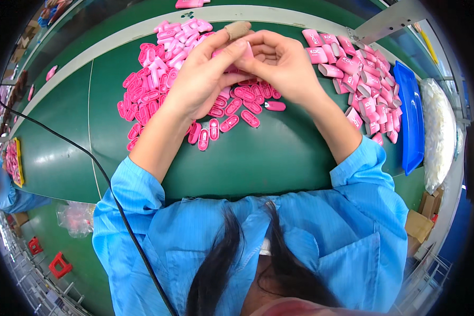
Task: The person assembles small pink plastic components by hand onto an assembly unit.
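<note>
Above the far middle of the green work table, both my hands meet around a small pink plastic part [248, 51], mostly hidden by the fingers. My left hand [203, 73] pinches it with the thumb, and a beige wrap [238, 30] covers one of its fingers. From the other side, my right hand [289, 66] closes its thumb and fingers on the same part. Beneath and left of the hands lies a heap of oval pink caps [147, 97]. A few, like this oval cap [214, 129], lie loose at its near edge. One pink piece with a metallic end [275, 106] lies under my right wrist.
At the right is a pile of hollow pink casings [371, 79], with a blue tray [410, 121] and a stuffed white plastic bag [438, 137] beyond. A black cable [97, 163] crosses the left side. Far left stand a yellow bin [19, 160] and a blue-sleeved person [21, 200].
</note>
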Demonstrator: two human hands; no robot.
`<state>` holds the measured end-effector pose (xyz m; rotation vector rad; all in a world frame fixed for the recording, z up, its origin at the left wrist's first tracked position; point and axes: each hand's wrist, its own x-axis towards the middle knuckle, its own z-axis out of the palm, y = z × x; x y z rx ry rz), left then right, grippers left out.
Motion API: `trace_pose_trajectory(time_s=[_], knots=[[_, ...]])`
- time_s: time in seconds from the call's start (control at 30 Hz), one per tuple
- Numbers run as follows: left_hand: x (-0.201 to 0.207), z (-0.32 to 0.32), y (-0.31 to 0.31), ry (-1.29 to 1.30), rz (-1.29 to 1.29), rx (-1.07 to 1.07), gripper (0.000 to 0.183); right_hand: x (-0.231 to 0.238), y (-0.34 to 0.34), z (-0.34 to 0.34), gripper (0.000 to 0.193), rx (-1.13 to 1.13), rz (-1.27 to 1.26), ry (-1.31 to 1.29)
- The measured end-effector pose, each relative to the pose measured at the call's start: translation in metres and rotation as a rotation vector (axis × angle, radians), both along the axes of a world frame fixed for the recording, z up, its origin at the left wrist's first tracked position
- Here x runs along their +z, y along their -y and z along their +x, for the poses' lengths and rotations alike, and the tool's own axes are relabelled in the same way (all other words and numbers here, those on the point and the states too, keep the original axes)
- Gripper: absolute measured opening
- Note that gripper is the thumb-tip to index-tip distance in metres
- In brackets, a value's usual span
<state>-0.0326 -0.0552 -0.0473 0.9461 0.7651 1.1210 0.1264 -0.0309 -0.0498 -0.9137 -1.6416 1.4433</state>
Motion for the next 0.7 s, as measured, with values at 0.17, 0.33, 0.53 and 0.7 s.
trace_pose_trajectory(time_s=[0.17, 0.33, 0.53, 0.7], knots=[[0.007, -0.015, -0.007, 0.009, 0.103, 0.08, 0.037, 0.018, 0.006, -0.015, 0.025, -0.292, 0.699, 0.363], [0.01, -0.038, -0.009, 0.01, 0.014, 0.188, 0.03, -0.003, -0.007, -0.001, 0.021, -0.128, 0.671, 0.585], [0.004, -0.043, -0.011, -0.081, 0.004, 0.174, 0.022, -0.012, -0.003, -0.006, 0.021, -0.002, 0.807, 0.667], [-0.009, -0.042, -0.006, -0.005, -0.067, 0.091, 0.023, -0.023, 0.005, -0.005, 0.018, 0.02, 0.725, 0.667]])
